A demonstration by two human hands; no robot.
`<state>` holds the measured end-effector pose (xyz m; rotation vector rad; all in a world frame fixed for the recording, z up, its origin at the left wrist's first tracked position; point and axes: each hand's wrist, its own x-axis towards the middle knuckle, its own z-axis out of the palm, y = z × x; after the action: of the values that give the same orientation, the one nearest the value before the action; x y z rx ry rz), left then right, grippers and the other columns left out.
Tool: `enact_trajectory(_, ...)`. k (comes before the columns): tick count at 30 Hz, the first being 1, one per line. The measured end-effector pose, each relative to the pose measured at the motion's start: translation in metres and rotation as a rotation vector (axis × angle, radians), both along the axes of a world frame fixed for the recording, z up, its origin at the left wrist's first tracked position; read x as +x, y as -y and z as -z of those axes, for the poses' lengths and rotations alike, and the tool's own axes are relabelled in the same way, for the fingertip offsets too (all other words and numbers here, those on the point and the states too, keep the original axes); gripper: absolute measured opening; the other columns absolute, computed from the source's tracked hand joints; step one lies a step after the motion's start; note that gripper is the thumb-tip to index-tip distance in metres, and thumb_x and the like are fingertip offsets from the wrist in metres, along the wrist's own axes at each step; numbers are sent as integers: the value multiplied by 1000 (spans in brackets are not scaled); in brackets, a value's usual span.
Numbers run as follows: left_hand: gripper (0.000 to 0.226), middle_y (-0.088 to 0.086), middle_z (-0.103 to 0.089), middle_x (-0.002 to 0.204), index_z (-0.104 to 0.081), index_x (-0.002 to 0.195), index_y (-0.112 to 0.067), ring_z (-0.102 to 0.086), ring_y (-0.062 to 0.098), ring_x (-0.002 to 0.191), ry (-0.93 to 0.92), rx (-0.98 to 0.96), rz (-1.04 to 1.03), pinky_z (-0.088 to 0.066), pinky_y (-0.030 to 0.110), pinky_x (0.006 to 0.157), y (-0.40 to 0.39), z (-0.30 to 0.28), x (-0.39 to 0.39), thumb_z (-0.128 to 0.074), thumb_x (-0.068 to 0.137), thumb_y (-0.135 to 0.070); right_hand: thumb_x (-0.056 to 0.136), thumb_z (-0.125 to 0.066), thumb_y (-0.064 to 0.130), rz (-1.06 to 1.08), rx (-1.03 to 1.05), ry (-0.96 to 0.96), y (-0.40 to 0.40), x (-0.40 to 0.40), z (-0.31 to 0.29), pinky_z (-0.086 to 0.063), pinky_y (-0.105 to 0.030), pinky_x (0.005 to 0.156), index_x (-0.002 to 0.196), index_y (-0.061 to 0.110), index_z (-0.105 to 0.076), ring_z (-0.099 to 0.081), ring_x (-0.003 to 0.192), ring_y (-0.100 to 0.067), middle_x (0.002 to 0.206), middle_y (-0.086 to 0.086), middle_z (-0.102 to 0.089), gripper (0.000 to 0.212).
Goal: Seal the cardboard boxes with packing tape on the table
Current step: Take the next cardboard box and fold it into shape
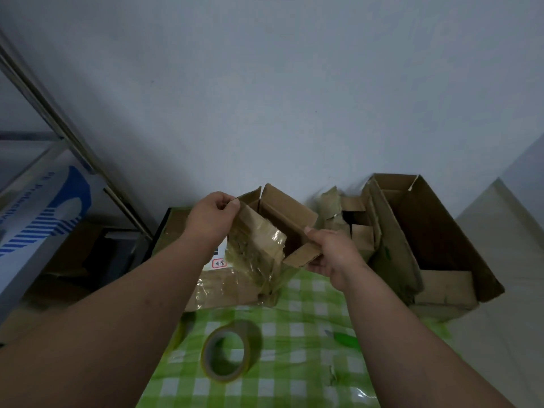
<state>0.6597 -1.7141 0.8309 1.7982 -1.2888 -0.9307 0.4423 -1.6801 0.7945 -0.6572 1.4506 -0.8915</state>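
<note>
I hold a small open cardboard box (273, 231) up above the far end of the worktop (294, 363), which wears a green-and-white checked cloth. My left hand (210, 220) pinches the box's far-left flap between thumb and fingers; my right hand (329, 254) grips the near-right flap, thumb on top. Old, wrinkled tape covers the box's near side. Under it lies a flat taped box (217, 287) bearing a small red-bordered label (219, 263) with characters too blurred to read. The roll of packing tape (228, 353) lies on the cloth, near me. At far right, a large open carton (435, 242) holds cardboard scraps. On the left stands a white-and-blue box (38, 219); its print is unreadable.
</note>
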Motion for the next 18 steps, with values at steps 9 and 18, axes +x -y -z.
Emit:
enact_trajectory(9, 14, 1, -65, 75, -67, 73, -22, -60, 19, 72, -84, 35, -22, -47, 31, 67, -41, 17, -28, -72, 86, -21, 91, -63, 23, -43, 68, 32, -38, -31, 2, -50, -35, 71, 87, 11, -64, -61, 74, -25, 84, -8, -65, 13)
enact_trajectory(18, 26, 3, -70, 82, -67, 79, -23, -68, 24, 82, 76, 156, 23, -56, 40, 80, -86, 44, -43, -61, 90, -46, 91, -61, 27, -63, 107, -75, -70, -54, 16, -47, -37, 81, 92, 14, -68, -61, 83, -24, 88, -5, -66, 15)
